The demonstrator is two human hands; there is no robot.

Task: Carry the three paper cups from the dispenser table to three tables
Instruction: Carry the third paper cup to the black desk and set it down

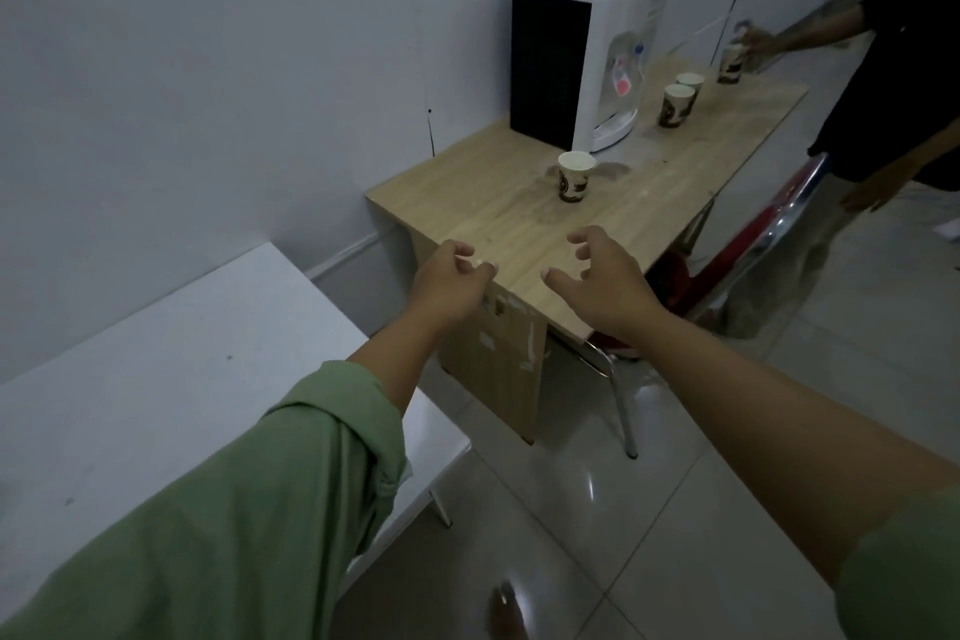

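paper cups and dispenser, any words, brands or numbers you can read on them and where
No text can be read anywhere in this view.
Nearest paper cup: dark printed band with a round emblem, too blurred to read.
Pair of cups farther back: same dark print, too small to read.
Cup under the other person's hand: print blurred.
Water dispenser: red and blue marks by the taps, no legible lettering.

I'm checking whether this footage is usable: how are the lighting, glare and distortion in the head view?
Head view: dim, flat, bluish light; bright glare patches on the glossy floor tiles; wide-angle bending stretches the green sleeve at the edge; the nearest paper cup reads clearly, but its print is too dark to read; both the left hand and right hand look sharp.
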